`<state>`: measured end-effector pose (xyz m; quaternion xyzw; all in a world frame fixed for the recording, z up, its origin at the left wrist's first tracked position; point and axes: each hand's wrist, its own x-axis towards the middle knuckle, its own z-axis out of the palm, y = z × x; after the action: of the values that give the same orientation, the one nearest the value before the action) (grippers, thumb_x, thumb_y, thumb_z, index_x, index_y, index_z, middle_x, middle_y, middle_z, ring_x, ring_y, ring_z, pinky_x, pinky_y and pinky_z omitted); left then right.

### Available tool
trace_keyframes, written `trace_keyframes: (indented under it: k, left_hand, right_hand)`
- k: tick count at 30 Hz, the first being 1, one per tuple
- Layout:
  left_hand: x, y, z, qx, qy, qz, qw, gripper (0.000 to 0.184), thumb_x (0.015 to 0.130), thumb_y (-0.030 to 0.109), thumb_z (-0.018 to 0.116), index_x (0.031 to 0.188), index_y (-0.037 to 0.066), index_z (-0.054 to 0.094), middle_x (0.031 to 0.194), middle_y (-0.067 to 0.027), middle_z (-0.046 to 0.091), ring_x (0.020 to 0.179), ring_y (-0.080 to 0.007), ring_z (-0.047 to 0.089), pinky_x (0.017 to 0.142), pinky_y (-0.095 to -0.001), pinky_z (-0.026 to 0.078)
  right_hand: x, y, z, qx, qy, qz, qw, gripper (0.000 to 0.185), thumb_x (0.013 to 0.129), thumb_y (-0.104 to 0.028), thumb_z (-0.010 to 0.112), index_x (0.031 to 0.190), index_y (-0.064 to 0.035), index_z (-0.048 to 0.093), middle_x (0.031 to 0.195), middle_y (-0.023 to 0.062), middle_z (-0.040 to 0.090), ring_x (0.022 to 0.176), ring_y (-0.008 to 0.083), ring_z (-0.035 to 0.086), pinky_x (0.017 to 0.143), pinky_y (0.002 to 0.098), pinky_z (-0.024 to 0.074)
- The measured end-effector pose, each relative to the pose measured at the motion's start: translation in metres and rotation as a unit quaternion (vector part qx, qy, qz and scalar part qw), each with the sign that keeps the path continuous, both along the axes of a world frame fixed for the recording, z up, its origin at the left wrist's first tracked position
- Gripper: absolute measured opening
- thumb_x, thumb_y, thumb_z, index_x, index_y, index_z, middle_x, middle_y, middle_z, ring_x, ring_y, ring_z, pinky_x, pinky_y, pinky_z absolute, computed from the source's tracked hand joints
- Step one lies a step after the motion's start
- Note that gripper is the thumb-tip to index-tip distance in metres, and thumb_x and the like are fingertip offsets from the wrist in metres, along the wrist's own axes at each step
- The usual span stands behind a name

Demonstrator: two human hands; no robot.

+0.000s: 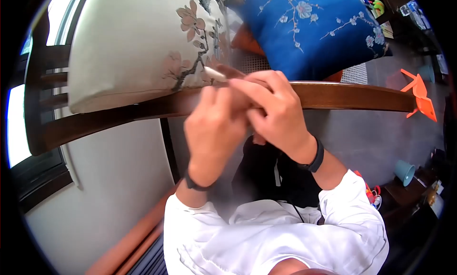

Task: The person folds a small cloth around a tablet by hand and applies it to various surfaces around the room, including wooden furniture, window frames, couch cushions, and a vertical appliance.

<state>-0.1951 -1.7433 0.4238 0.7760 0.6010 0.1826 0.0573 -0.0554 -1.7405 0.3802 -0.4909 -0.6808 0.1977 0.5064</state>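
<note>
Head view: left hand (213, 130) and right hand (282, 114) meet centrally, fingers bent; motion blur, grip cannot be determined. Small white item (215, 74) lies at their fingertips, toward eleven o'clock. Pale cushion (124, 46): eleven o'clock; blue cushion (309, 32): one o'clock.

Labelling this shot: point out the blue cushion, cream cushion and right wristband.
Blue cushion (309, 34), head view, middle of front.
Cream cushion (128, 46), head view, plain front.
Right wristband (318, 156), head view, outer band.
</note>
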Motion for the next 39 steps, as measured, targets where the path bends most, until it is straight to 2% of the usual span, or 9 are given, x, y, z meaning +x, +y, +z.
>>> trace_keyframes:
  k: [3, 4, 8, 15, 16, 21, 29, 34, 39]
  left_hand:
    - [0.032, 0.005, 0.004, -0.027, -0.032, -0.036, 0.998, 0.015, 0.075, 0.008, 0.067, 0.088, 0.009, 0.059, 0.084, -0.0103, 0.058, 0.069, -0.0341, 0.064, 0.057, -0.0422, 0.053]
    - [0.044, 0.003, 0.004, -0.040, -0.068, -0.041, 0.996, 0.014, 0.076, 0.008, 0.066, 0.088, 0.008, 0.059, 0.085, -0.0107, 0.059, 0.070, -0.0341, 0.065, 0.058, -0.0423, 0.054]
    - [0.097, -0.002, -0.001, -0.079, -0.126, -0.087, 0.985, 0.022, 0.075, 0.013, 0.069, 0.092, 0.006, 0.058, 0.090, -0.0134, 0.060, 0.073, -0.0333, 0.065, 0.060, -0.0432, 0.054]
    - [0.099, -0.008, 0.003, -0.207, -0.130, -0.045, 0.969, 0.035, 0.079, 0.018, 0.072, 0.108, 0.005, 0.057, 0.103, -0.0168, 0.064, 0.081, -0.0364, 0.067, 0.065, -0.0447, 0.055]
    - [0.096, -0.009, 0.005, -0.164, -0.108, -0.036, 0.980, 0.035, 0.082, 0.022, 0.070, 0.110, 0.006, 0.057, 0.094, -0.0150, 0.067, 0.074, -0.0320, 0.070, 0.061, -0.0418, 0.057]
    - [0.122, -0.014, -0.004, -0.188, -0.089, -0.019, 0.978, 0.045, 0.083, 0.025, 0.070, 0.117, -0.002, 0.055, 0.093, -0.0167, 0.068, 0.072, -0.0324, 0.070, 0.060, -0.0403, 0.057]
    - [0.281, -0.051, -0.003, -0.215, -0.034, 0.044, 0.975, 0.021, 0.092, 0.023, 0.059, 0.099, 0.004, 0.053, 0.080, -0.0131, 0.067, 0.061, -0.0288, 0.070, 0.053, -0.0385, 0.057]
    - [0.390, -0.061, -0.011, -0.186, -0.033, 0.045, 0.981, 0.019, 0.091, 0.022, 0.059, 0.098, 0.005, 0.053, 0.076, -0.0110, 0.066, 0.058, -0.0265, 0.069, 0.051, -0.0363, 0.056]
    - [0.403, -0.062, 0.003, -0.236, -0.032, 0.091, 0.967, 0.046, 0.091, 0.027, 0.062, 0.122, -0.005, 0.051, 0.080, -0.0123, 0.068, 0.060, -0.0272, 0.069, 0.052, -0.0373, 0.056]
  right_hand:
    - [0.025, -0.014, 0.024, -0.078, -0.089, -0.074, 0.990, 0.050, 0.069, 0.007, 0.061, 0.114, -0.0117, 0.073, 0.105, 0.0089, 0.065, 0.097, 0.0305, 0.062, 0.084, 0.0387, 0.0524]
    - [0.036, -0.017, 0.034, -0.068, -0.143, -0.093, 0.983, 0.043, 0.071, 0.003, 0.065, 0.110, -0.0116, 0.072, 0.101, 0.0068, 0.065, 0.091, 0.0292, 0.062, 0.079, 0.0390, 0.0530]
    - [0.086, -0.034, 0.050, -0.175, -0.142, -0.135, 0.965, 0.043, 0.075, 0.005, 0.064, 0.114, -0.0113, 0.071, 0.104, 0.0079, 0.064, 0.095, 0.0312, 0.062, 0.082, 0.0398, 0.0522]
    - [0.090, -0.040, 0.054, -0.191, -0.131, -0.091, 0.968, 0.044, 0.075, 0.009, 0.063, 0.114, -0.0099, 0.069, 0.108, 0.0102, 0.061, 0.102, 0.0337, 0.058, 0.087, 0.0408, 0.0507]
    - [0.087, -0.036, 0.057, -0.190, -0.137, -0.081, 0.969, 0.043, 0.075, 0.009, 0.063, 0.114, -0.0100, 0.069, 0.108, 0.0106, 0.061, 0.102, 0.0343, 0.058, 0.087, 0.0411, 0.0507]
    - [0.116, -0.033, 0.063, -0.223, -0.158, -0.025, 0.962, 0.044, 0.075, 0.007, 0.065, 0.115, -0.0113, 0.068, 0.109, 0.0096, 0.060, 0.103, 0.0332, 0.058, 0.087, 0.0416, 0.0510]
    - [0.278, -0.039, 0.071, -0.247, -0.188, 0.077, 0.947, 0.042, 0.075, 0.006, 0.062, 0.114, -0.0090, 0.067, 0.108, 0.0098, 0.061, 0.103, 0.0320, 0.059, 0.088, 0.0415, 0.0506]
    - [0.387, -0.046, 0.075, -0.254, -0.216, 0.086, 0.939, 0.043, 0.074, 0.004, 0.066, 0.115, -0.0088, 0.068, 0.106, 0.0096, 0.061, 0.101, 0.0319, 0.059, 0.085, 0.0403, 0.0516]
    - [0.403, -0.039, 0.068, -0.250, -0.217, 0.129, 0.935, 0.040, 0.075, 0.004, 0.065, 0.112, -0.0098, 0.066, 0.102, 0.0098, 0.059, 0.098, 0.0318, 0.059, 0.081, 0.0413, 0.0523]
